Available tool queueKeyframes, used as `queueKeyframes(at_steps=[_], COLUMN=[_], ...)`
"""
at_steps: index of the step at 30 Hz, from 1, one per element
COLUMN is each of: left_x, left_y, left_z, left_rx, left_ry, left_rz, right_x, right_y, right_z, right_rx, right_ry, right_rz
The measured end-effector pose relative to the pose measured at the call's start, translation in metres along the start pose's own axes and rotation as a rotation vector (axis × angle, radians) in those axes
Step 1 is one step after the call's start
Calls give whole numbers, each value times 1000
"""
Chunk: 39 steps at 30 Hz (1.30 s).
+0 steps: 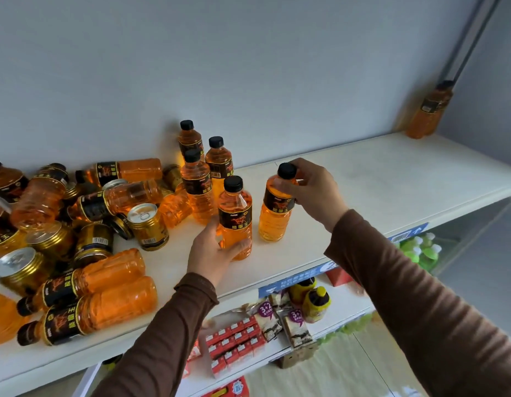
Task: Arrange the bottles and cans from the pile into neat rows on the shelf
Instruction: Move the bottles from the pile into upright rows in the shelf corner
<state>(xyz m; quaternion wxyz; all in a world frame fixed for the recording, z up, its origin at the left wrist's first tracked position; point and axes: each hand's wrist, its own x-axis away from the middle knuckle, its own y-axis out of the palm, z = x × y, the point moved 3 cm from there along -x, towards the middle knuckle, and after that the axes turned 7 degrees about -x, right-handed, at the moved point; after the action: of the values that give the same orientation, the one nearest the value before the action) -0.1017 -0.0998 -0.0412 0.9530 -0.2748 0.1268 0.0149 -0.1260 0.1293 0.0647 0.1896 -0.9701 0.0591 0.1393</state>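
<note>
- Far left: the pile [76, 239], orange bottles lying among gold cans [148, 226].
- Centre: my left hand [212, 253] wraps the base of an upright bottle [236, 217]; label reads 能量王.
- Right: my right hand [311, 190] pinches the shoulder of a second upright bottle [277, 207].
- Method: I slide both level with the standing bottles behind, labels forward.
- Shelf [391, 173]: mostly bare rightward.

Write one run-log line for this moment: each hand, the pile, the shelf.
left hand: grips upright bottle low | right hand: holds second bottle at neck | pile: unsorted, left | shelf: right side mostly bare
</note>
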Motion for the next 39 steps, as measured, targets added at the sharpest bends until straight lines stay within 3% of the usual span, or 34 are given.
queueKeyframes(at_steps=[14, 25, 39], left_x=[-22, -19, -118], left_y=[191, 384, 518], left_z=[134, 259, 313], left_rx=[104, 222, 236], left_ry=[192, 176, 159], left_rz=[-176, -245, -238], right_x=[64, 82, -30], right_y=[-231, -437, -548], right_z=[46, 112, 198], right_rx=[-1, 62, 148], right_ry=[21, 66, 41], right_rz=[273, 295, 258])
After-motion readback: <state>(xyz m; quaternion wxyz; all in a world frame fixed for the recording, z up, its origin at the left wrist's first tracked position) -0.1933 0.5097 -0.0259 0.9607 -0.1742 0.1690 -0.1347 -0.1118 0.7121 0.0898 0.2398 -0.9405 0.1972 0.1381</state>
